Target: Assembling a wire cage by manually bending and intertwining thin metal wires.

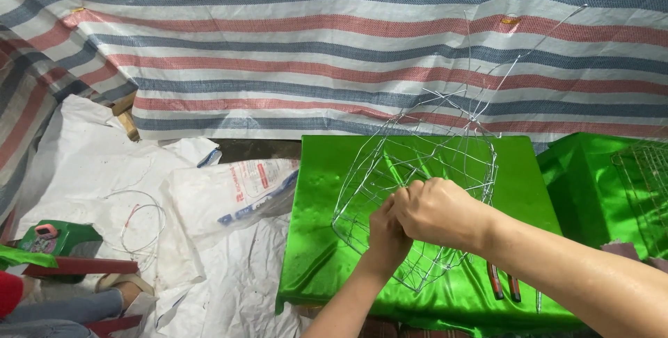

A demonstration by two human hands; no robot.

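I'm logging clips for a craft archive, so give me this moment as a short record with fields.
setting: striped tarp behind, white sacking on the ground
work surface: shiny green foil-covered block
item in hand: wire mesh frame, loose wire ends sticking up
left hand: grip closed on the frame's wire
right hand: grip closed on the same spot
nearby: red-handled tool on the block, wire coil at left

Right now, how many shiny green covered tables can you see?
2. One green table sits under the wire frame both hands work on; the other is at the right edge, partly cut off. More may be hidden outside the view.
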